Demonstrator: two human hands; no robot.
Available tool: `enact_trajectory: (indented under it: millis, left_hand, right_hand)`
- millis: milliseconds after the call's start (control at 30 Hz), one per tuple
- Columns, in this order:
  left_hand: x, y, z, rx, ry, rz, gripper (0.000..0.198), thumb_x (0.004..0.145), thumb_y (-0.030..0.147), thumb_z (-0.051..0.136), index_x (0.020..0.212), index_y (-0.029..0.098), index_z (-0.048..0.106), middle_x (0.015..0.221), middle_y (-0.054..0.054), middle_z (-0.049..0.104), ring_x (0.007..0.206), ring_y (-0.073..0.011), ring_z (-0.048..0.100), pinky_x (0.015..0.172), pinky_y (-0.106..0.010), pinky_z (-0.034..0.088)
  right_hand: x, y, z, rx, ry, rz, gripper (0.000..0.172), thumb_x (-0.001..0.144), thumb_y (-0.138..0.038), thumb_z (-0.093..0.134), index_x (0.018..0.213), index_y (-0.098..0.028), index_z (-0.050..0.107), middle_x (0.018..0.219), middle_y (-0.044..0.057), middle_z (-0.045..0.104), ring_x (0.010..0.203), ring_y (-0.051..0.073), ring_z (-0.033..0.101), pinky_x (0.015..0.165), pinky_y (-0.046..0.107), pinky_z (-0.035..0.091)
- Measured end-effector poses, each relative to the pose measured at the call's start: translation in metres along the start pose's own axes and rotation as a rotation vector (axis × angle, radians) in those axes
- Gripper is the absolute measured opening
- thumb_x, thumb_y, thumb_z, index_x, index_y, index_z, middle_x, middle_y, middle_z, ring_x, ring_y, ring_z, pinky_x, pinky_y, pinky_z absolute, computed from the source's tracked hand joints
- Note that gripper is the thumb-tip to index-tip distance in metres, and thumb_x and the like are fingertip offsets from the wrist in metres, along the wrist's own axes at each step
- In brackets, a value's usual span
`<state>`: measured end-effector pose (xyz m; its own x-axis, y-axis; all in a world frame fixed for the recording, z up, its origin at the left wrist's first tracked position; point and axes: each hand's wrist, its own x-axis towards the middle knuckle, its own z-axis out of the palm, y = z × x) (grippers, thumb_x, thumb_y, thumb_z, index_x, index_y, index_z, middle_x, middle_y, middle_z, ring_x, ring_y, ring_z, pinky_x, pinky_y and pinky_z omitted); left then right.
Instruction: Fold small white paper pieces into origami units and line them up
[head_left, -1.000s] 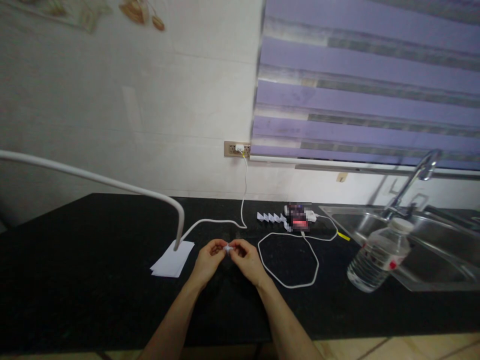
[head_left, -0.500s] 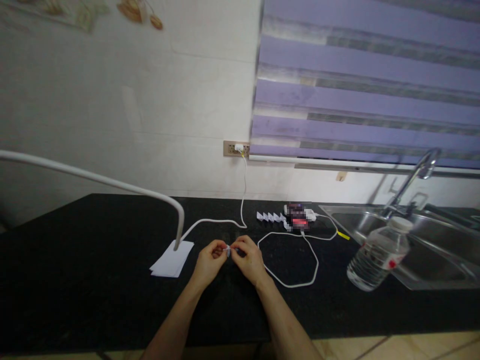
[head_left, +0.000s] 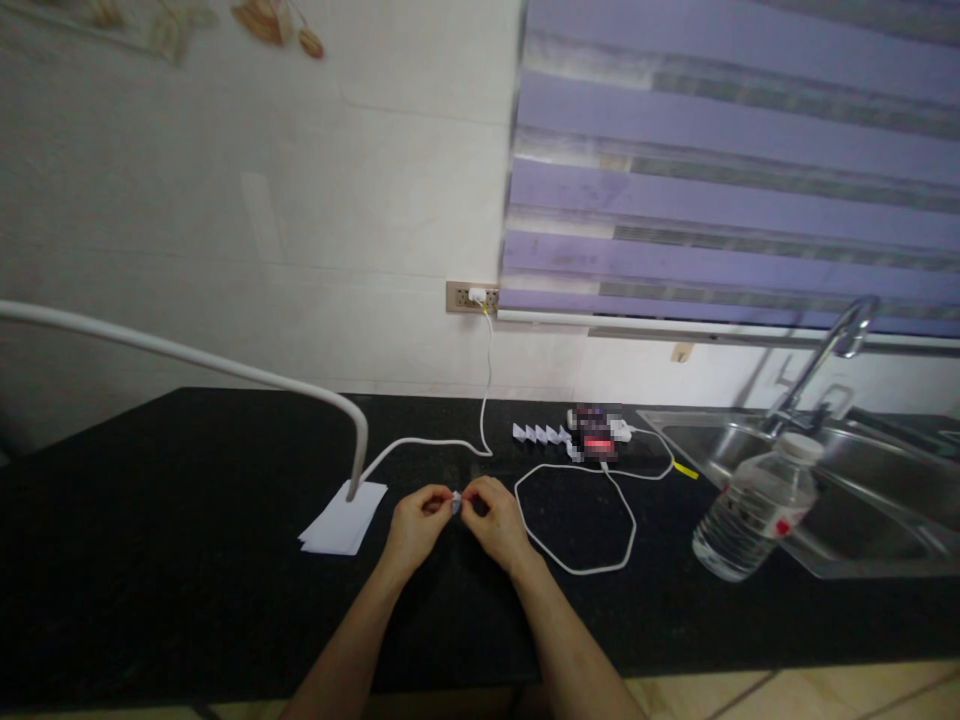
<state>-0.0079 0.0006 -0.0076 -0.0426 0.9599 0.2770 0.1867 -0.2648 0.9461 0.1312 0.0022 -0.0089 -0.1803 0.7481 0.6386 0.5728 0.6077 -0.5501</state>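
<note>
Hands [head_left: 417, 524] [head_left: 496, 522] pinching, small white paper [head_left: 456, 503] between

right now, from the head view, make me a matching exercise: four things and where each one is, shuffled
1. small white piece
2. paper sheets
3. water bottle
4. white plug

A. in the wall socket
B. beside the sink
C. between the left fingers and right fingers
D. flat on the dark counter, left of both hands

Pairs: 1-C, 2-D, 3-B, 4-A
</note>
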Motion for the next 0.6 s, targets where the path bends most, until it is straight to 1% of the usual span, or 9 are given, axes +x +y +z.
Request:
enact_trajectory:
  millis: [67,133,200,300,433,533,600]
  left_hand:
    - [0.001,-0.001,-0.001,0.033,0.032,0.04,0.008,0.057,0.025,0.063,0.062,0.018,0.064,0.066,-0.001,0.06,0.06,-0.013,0.054,0.056,-0.022,0.042]
    - [0.002,-0.004,-0.002,0.107,0.056,0.11,0.007,0.059,0.025,0.061,0.061,0.018,0.063,0.068,-0.001,0.058,0.061,-0.0124,0.053,0.056,-0.022,0.041]
    - [0.004,-0.007,-0.003,0.198,0.051,0.157,0.007,0.062,0.024,0.059,0.062,0.018,0.063,0.069,0.0,0.056,0.063,-0.0123,0.052,0.057,-0.022,0.041]
    - [0.005,-0.012,-0.006,0.304,0.037,0.179,0.008,0.065,0.023,0.056,0.064,0.018,0.062,0.069,0.0,0.056,0.065,-0.0124,0.053,0.061,-0.023,0.042]
    - [0.007,-0.015,-0.009,0.431,0.067,0.187,0.009,0.065,0.018,0.052,0.065,0.018,0.061,0.068,0.0,0.056,0.067,-0.0126,0.053,0.065,-0.025,0.043]
    - [0.006,-0.014,-0.009,0.465,0.062,0.233,0.009,0.066,0.017,0.051,0.066,0.018,0.06,0.069,0.0,0.057,0.068,-0.0126,0.053,0.066,-0.025,0.043]
    - [0.005,-0.012,-0.007,0.482,0.068,0.276,0.01,0.066,0.018,0.052,0.071,0.019,0.06,0.071,0.0,0.058,0.069,-0.0128,0.054,0.067,-0.025,0.042]
  right_hand:
    - [0.0,0.0,0.0,-0.004,0.001,0.004,0.006,0.074,-0.017,0.05,0.069,-0.019,0.054,0.071,0.001,0.055,0.072,0.015,0.05,0.067,0.025,0.038]
    - [0.0,0.001,0.001,-0.009,0.007,0.009,0.006,0.073,-0.016,0.05,0.069,-0.019,0.054,0.071,0.001,0.055,0.072,0.014,0.05,0.067,0.025,0.038]
    - [0.0,0.002,0.002,-0.016,0.014,0.014,0.006,0.072,-0.015,0.05,0.069,-0.019,0.053,0.071,0.001,0.055,0.072,0.014,0.05,0.066,0.024,0.038]
    - [0.0,0.004,0.003,-0.029,0.023,0.017,0.006,0.071,-0.014,0.05,0.068,-0.018,0.053,0.07,0.001,0.054,0.07,0.014,0.05,0.064,0.024,0.038]
    - [0.0,0.006,0.003,-0.033,0.048,0.032,0.007,0.071,-0.014,0.049,0.067,-0.018,0.053,0.069,0.001,0.054,0.069,0.014,0.05,0.064,0.024,0.039]
    - [0.0,0.007,0.003,-0.02,0.024,0.03,0.006,0.072,-0.015,0.05,0.069,-0.018,0.054,0.069,0.001,0.054,0.069,0.014,0.05,0.063,0.024,0.038]
    - [-0.001,0.007,0.002,-0.017,0.002,0.029,0.006,0.072,-0.016,0.05,0.07,-0.018,0.055,0.07,0.001,0.055,0.069,0.014,0.05,0.063,0.024,0.038]
